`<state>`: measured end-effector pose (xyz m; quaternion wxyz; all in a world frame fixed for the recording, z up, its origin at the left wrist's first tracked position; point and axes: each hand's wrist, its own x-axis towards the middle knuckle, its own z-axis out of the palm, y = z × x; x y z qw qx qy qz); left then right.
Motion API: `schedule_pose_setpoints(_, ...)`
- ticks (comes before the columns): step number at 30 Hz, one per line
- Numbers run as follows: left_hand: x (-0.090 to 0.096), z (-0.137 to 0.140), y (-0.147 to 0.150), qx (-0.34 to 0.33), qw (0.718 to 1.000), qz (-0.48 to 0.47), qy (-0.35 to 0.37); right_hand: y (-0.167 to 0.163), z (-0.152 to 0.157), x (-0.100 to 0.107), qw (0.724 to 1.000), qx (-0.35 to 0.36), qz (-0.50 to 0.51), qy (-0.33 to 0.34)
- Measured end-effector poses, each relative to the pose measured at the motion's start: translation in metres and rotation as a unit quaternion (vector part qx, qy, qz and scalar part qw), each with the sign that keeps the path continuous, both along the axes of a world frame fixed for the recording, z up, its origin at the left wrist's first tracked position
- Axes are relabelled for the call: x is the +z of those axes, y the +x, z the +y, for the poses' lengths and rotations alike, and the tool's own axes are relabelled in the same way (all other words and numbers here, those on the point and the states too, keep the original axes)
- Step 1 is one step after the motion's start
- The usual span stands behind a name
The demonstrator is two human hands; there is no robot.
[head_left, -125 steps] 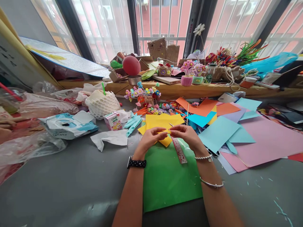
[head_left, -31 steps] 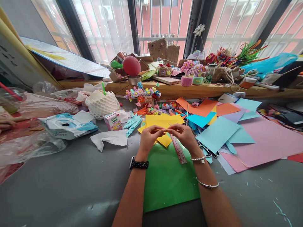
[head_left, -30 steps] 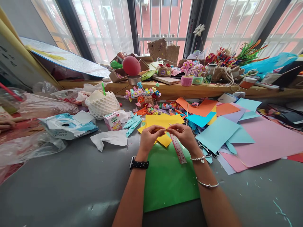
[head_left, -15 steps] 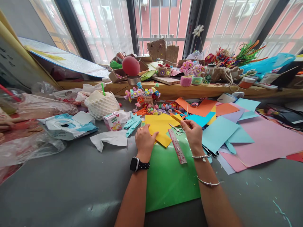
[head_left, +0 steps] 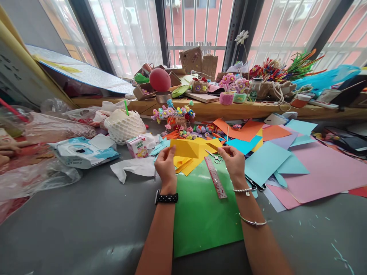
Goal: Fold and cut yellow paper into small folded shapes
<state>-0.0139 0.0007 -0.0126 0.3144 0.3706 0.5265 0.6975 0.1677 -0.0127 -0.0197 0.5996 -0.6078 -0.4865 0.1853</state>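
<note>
My left hand (head_left: pixel 166 164) pinches the edge of a yellow paper sheet (head_left: pixel 185 148), raised above the other yellow paper (head_left: pixel 183 165) on the pile. Between the thumb and fingers of my right hand (head_left: pixel 235 161) is a small darker yellow paper piece (head_left: pixel 214 144). Just left of that hand lie small scissors (head_left: pixel 217 157). A clear ruler with a red pattern (head_left: pixel 215 177) rests aslant on the green mat (head_left: pixel 208 217), between my forearms.
Light blue paper (head_left: pixel 266 158) and a large pink sheet (head_left: pixel 327 172) spread to the right. On the left are a tissue (head_left: pixel 133 168), a wipes pack (head_left: pixel 84 152) and a small carton (head_left: pixel 138 147). Crocheted flowers (head_left: pixel 173 114) stand behind. Another person's hand (head_left: pixel 8 151) shows at the far left.
My left hand has gone from lying over the yellow paper to lifting one sheet, moving slightly left. The right hand stays nearly in place with its small yellow piece.
</note>
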Motion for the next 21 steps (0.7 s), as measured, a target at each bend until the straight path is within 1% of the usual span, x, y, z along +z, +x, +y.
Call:
schedule_pose_setpoints(1, 0.001, 0.001, -0.001, 0.006, 0.997, -0.073, -0.005, 0.000, 0.000, -0.001, 1.000, 0.005, -0.002, -0.004)
schedule_pose_setpoints(2, 0.002, 0.001, -0.001, 0.010, 0.992, -0.126, -0.008, -0.001, 0.001, -0.002, 1.000, 0.012, -0.008, -0.008)
schedule_pose_setpoints(3, 0.003, 0.002, -0.001, 0.012, 0.987, -0.158, -0.009, -0.001, 0.001, -0.003, 1.000, 0.019, -0.019, -0.013)
schedule_pose_setpoints(6, 0.004, 0.002, -0.001, 0.010, 0.982, -0.187, -0.007, -0.003, 0.002, -0.005, 0.996, 0.024, -0.079, -0.027)
schedule_pose_setpoints(9, 0.004, 0.002, 0.000, -0.009, 0.980, -0.200, -0.020, -0.006, 0.002, -0.006, 0.986, 0.025, -0.156, -0.059)
schedule_pose_setpoints(12, 0.004, 0.001, 0.000, -0.052, 0.974, -0.217, -0.038, -0.012, 0.001, -0.005, 0.976, 0.069, -0.187, -0.084)
schedule_pose_setpoints(15, 0.005, 0.000, 0.001, -0.088, 0.974, -0.203, -0.051, -0.017, 0.000, -0.004, 0.974, 0.111, -0.181, -0.080)
schedule_pose_setpoints(17, 0.005, 0.000, 0.002, -0.104, 0.975, -0.186, -0.058, -0.018, 0.000, -0.004, 0.977, 0.115, -0.166, -0.067)
schedule_pose_setpoints(19, 0.005, 0.000, 0.003, -0.118, 0.975, -0.176, -0.065, -0.017, 0.000, -0.002, 0.985, 0.114, -0.123, -0.043)
schedule_pose_setpoints(21, 0.004, 0.000, 0.003, -0.131, 0.974, -0.168, -0.071, -0.016, 0.000, -0.001, 0.992, 0.122, -0.041, -0.016)
